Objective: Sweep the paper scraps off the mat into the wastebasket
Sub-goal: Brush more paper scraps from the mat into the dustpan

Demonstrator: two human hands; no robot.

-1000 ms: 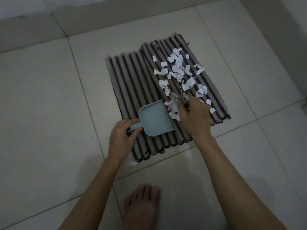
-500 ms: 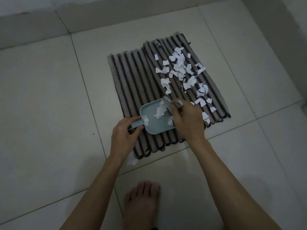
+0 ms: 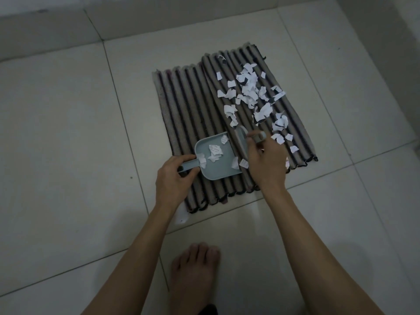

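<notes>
My left hand (image 3: 173,178) grips the dustpan (image 3: 216,158) on the mat (image 3: 186,105); my right hand (image 3: 266,160) holds the brush (image 3: 241,142) at the dustpan's open edge.

Mat (image 3: 200,123): ribbed stripes, beige-grey alternating with black, one faint pinkish stripe far from the right hand (image 3: 266,162). Paper scraps (image 3: 250,92): white, some with dark print or black patches, beyond the right hand. Dustpan (image 3: 216,164): pale blue-grey, plain, handle in the left hand (image 3: 173,180). Brush (image 3: 242,142): same pale blue-grey. Floor tiles (image 3: 68,133): off-white, dark grout lines.
</notes>
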